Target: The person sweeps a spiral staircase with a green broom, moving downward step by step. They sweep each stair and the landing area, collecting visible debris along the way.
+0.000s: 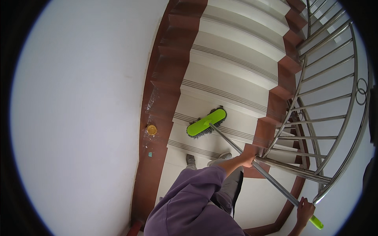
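Note:
A mop with a flat green head (206,122) and a grey fringe lies across a tiled stair step in front of my feet. Its grey metal pole (276,183) runs down to the right and ends in a green grip. My left hand (248,157) is closed around the middle of the pole, close to the lower end of a handrail. Near the green grip, my right hand (306,210) holds the upper end of the pole.
Pale steps (224,72) with reddish-brown edges rise ahead. A stainless steel railing (319,118) borders them on the right, a white wall (79,112) on the left. By the wall are a small yellow round container (151,129), a teal scrap (150,154) and white specks.

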Motion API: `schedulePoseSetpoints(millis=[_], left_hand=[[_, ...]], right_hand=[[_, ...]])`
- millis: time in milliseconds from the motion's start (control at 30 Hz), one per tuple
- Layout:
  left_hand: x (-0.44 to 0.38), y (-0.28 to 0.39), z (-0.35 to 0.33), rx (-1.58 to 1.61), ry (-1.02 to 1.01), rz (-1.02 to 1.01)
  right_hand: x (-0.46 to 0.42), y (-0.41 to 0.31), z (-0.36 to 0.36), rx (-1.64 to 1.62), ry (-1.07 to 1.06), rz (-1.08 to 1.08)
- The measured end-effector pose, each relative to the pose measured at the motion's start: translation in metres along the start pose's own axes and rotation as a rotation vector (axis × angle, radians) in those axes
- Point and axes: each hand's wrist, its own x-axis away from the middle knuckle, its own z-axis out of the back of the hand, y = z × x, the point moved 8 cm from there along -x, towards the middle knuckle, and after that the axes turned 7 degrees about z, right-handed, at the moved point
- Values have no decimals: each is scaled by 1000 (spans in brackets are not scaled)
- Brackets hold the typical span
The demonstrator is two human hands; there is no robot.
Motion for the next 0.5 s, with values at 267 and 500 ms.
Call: schedulePoseSetpoints(millis=[267, 500], left_hand=[[57, -134, 83, -118, 305, 237], [153, -259, 190, -170, 548, 466]], right_hand=[[-106, -113, 31, -114, 307, 285], [-172, -258, 71, -283, 439, 590]])
